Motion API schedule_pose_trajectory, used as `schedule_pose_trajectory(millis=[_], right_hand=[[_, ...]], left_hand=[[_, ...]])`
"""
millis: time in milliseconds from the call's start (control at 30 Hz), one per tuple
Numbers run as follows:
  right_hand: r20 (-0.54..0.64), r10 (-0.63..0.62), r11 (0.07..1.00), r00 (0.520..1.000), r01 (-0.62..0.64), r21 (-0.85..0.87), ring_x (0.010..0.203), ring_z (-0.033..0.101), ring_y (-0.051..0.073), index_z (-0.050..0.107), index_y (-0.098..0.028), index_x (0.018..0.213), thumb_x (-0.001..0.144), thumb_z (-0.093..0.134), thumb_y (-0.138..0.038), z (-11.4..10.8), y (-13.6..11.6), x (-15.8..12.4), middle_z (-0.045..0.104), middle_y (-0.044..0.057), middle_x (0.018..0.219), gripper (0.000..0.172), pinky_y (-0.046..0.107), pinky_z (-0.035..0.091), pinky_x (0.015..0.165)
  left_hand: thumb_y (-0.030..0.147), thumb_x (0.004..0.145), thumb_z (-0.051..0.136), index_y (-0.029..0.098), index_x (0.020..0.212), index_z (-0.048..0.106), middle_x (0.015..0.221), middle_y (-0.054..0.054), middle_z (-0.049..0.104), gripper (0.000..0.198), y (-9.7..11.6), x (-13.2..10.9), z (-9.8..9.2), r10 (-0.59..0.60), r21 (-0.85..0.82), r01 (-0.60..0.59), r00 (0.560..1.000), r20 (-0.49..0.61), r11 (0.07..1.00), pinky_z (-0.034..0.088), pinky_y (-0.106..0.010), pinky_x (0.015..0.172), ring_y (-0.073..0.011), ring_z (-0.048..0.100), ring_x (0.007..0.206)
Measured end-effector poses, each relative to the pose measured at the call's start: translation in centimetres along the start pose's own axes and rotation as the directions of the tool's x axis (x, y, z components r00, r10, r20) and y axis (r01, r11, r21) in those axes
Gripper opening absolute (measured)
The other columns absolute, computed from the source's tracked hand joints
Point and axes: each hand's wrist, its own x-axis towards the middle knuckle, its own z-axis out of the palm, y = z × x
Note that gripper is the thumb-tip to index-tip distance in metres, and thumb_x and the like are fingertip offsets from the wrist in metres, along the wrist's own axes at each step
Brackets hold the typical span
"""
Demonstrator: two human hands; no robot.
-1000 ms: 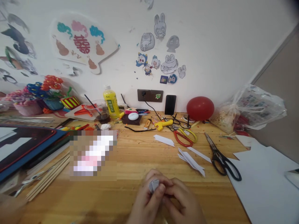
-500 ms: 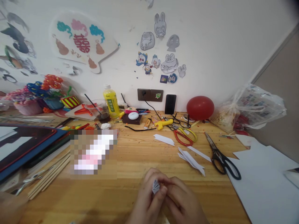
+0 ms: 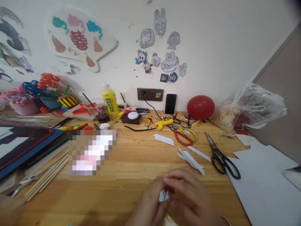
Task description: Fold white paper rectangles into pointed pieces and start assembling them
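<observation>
A small folded wad of white paper (image 3: 164,196) is pinched in my left hand (image 3: 150,201) near the bottom centre, its layered edges facing up. My right hand (image 3: 190,197) is curled against the wad's right side, fingers bent over it and touching my left fingertips; both hands are slightly blurred. Beyond them on the wooden table lie folded paper strips (image 3: 191,160), another white strip (image 3: 164,139) and black-handled scissors (image 3: 221,158).
White paper sheets (image 3: 265,179) cover the right side. Red and yellow scissors (image 3: 183,138), a yellow glue gun (image 3: 164,123), a red balloon (image 3: 201,107) and a drink bottle (image 3: 110,102) stand behind. Wooden sticks (image 3: 47,177) lie left; a blurred forearm or hand (image 3: 9,208) shows at lower left.
My right hand has risen and its fingers now arch over the top of the wad. The wad sits slightly lower and further right. The view has shifted a little.
</observation>
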Motion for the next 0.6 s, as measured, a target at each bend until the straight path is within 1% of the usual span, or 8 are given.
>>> schedule_pose_trajectory(millis=[67, 167, 233, 300, 367, 400, 500, 600], right_hand=[[0.076, -0.045, 0.993, 0.996, 0.036, 0.115, 0.085, 0.059, 0.017, 0.055, -0.025, 0.118, 0.093, 0.046, -0.035, -0.2, 0.2, 0.4, 0.066, 0.007, 0.096, 0.028, 0.029, 0.048, 0.076], [0.115, 0.029, 0.966, 0.993, -0.057, 0.251, 0.078, 0.059, 0.016, 0.060, -0.028, 0.112, 0.092, 0.048, -0.039, -0.4, 0.4, 0.5, 0.066, 0.004, 0.085, 0.026, 0.028, 0.048, 0.070], [0.142, 0.111, 0.938, 0.984, -0.151, 0.312, 0.073, 0.059, 0.015, 0.066, -0.026, 0.101, 0.088, 0.052, -0.044, -0.5, 0.6, 0.3, 0.065, 0.004, 0.078, 0.026, 0.026, 0.047, 0.065], [0.156, 0.164, 0.912, 0.974, -0.210, 0.353, 0.069, 0.058, 0.014, 0.068, -0.024, 0.093, 0.085, 0.054, -0.050, -0.7, 0.8, 0.0, 0.063, 0.003, 0.073, 0.030, 0.024, 0.046, 0.062], [0.160, 0.188, 0.900, 0.969, -0.235, 0.366, 0.067, 0.057, 0.014, 0.069, -0.022, 0.091, 0.083, 0.056, -0.052, -0.7, 0.9, -0.2, 0.062, 0.003, 0.071, 0.033, 0.024, 0.046, 0.060], [0.164, 0.193, 0.898, 0.967, -0.242, 0.368, 0.066, 0.057, 0.014, 0.069, -0.022, 0.091, 0.083, 0.056, -0.052, -0.7, 0.9, -0.2, 0.061, 0.003, 0.071, 0.034, 0.023, 0.046, 0.060], [0.188, 0.228, 0.893, 0.956, -0.282, 0.350, 0.065, 0.058, 0.014, 0.069, -0.021, 0.088, 0.082, 0.054, -0.055, -0.7, 0.7, 0.0, 0.061, 0.003, 0.070, 0.037, 0.023, 0.046, 0.058], [0.174, 0.278, 0.889, 0.945, -0.322, 0.325, 0.063, 0.059, 0.014, 0.070, -0.020, 0.082, 0.082, 0.055, -0.055, -0.7, 0.5, 0.2, 0.062, 0.003, 0.068, 0.038, 0.023, 0.047, 0.058]], left_hand=[[0.026, 0.088, 0.044, 0.022, 0.105, 0.055, 0.095, -0.006, 0.061, 0.022, 0.5, 0.0, 0.3, -0.056, -0.031, 0.059, 0.994, 0.092, 0.998, 0.045, -0.028, 0.078, -0.0211, 0.057, 0.089], [0.036, 0.089, 0.041, 0.020, 0.098, 0.056, 0.087, -0.004, 0.058, 0.023, 1.6, 0.1, 0.3, -0.220, -0.072, 0.237, 0.957, 0.190, 0.969, 0.044, -0.027, 0.076, -0.0192, 0.054, 0.084], [0.047, 0.089, 0.039, 0.019, 0.087, 0.055, 0.074, 0.000, 0.050, 0.032, 2.2, 0.3, 0.1, -0.307, -0.101, 0.350, 0.904, 0.298, 0.931, 0.041, -0.024, 0.065, -0.0154, 0.048, 0.071], [0.056, 0.086, 0.039, 0.018, 0.079, 0.051, 0.067, 0.003, 0.041, 0.041, 2.6, 0.4, -0.1, -0.355, -0.134, 0.445, 0.834, 0.423, 0.886, 0.035, -0.022, 0.056, -0.0121, 0.040, 0.062], [0.061, 0.083, 0.042, 0.018, 0.078, 0.050, 0.068, 0.004, 0.039, 0.044, 2.8, 0.3, -0.3, -0.402, -0.170, 0.528, 0.784, 0.472, 0.832, 0.033, -0.022, 0.057, -0.0114, 0.038, 0.062], [0.062, 0.081, 0.044, 0.018, 0.081, 0.050, 0.070, 0.003, 0.041, 0.044, 2.9, 0.3, -0.3, -0.430, -0.187, 0.562, 0.772, 0.468, 0.806, 0.034, -0.022, 0.059, -0.0117, 0.039, 0.064], [0.062, 0.078, 0.050, 0.019, 0.083, 0.051, 0.073, 0.003, 0.042, 0.043, 2.8, 0.2, -0.1, -0.455, -0.250, 0.591, 0.776, 0.437, 0.767, 0.032, -0.022, 0.061, -0.0115, 0.039, 0.067], [0.064, 0.075, 0.053, 0.019, 0.075, 0.048, 0.065, 0.006, 0.035, 0.045, 2.6, 0.4, 0.2, -0.377, -0.358, 0.551, 0.809, 0.451, 0.754, 0.025, -0.020, 0.053, -0.0087, 0.030, 0.058]])
